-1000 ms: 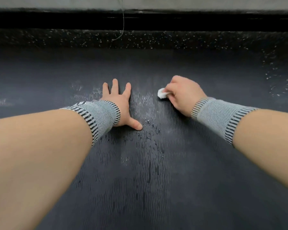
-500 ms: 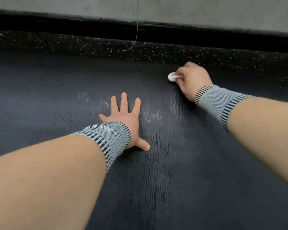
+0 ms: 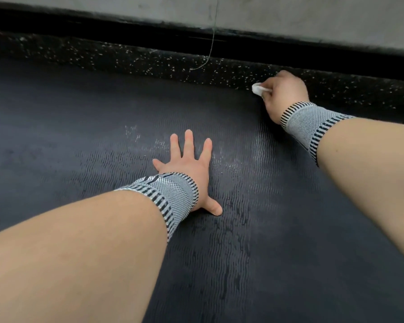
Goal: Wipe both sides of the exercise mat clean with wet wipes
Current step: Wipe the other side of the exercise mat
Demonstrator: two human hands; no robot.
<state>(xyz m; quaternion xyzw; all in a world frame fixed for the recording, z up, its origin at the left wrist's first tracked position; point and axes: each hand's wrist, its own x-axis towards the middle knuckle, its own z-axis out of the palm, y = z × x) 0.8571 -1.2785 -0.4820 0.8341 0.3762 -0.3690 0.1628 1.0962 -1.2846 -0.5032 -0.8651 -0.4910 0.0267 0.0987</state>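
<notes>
The dark, ribbed exercise mat (image 3: 79, 141) fills most of the view, with wet streaks shining near its middle. My left hand (image 3: 187, 166) lies flat on the mat with fingers spread, palm pressing down. My right hand (image 3: 282, 92) is stretched to the mat's far edge and grips a small bunched white wet wipe (image 3: 258, 88), which touches the mat right where it meets the speckled floor. Both wrists wear grey striped bands.
Beyond the mat runs a strip of black speckled rubber floor (image 3: 149, 61), then a dark skirting and a grey wall (image 3: 289, 12). A thin cord (image 3: 211, 43) hangs down the wall and ends on the speckled floor.
My right hand has slid the wipe away from me, from beside the left hand to the mat's far edge. The left hand stays planted while the view tilts up.
</notes>
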